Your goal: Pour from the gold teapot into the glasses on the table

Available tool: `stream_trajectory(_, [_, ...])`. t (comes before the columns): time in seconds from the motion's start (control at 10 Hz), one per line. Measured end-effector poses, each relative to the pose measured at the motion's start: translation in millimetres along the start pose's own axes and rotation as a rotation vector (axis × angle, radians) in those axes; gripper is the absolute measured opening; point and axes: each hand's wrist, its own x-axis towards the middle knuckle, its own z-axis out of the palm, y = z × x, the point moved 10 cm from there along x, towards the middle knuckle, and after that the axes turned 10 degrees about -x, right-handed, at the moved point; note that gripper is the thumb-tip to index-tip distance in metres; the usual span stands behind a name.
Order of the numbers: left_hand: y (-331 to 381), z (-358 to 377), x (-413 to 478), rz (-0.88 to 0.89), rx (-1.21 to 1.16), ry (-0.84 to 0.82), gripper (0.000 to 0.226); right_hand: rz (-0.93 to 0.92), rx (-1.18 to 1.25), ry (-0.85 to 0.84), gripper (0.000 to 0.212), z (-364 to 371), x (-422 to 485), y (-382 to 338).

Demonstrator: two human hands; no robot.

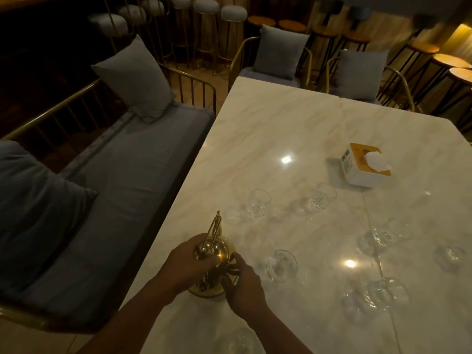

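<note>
Head-worn view, downward (near the table [281, 139])

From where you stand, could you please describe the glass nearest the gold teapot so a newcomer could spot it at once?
On the white marble table, find the gold teapot near the left edge, gripped by the left hand and right hand. The clear glass stands just right of the right hand. It alone stands right beside the teapot, level with it.

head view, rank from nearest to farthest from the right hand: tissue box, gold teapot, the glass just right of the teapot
1. gold teapot, held by the right hand, near left.
2. glass, just right of that hand.
3. tissue box, far off to the right.
</note>
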Motion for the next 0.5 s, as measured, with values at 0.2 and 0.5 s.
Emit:
stream_trajectory(0.2, [-7.8,-2.2,0.5,0.006,-0.062,0.005,0.046,0.01,-0.001,-0.005,0.057,2.1,1.8,2.7])
stream_trajectory(0.5, [-11.6,-2.3,4.5,0.04,-0.07,-0.019,0.043,-0.054,0.052,0.023,0.044,-20.7,-7.9,-11.4])
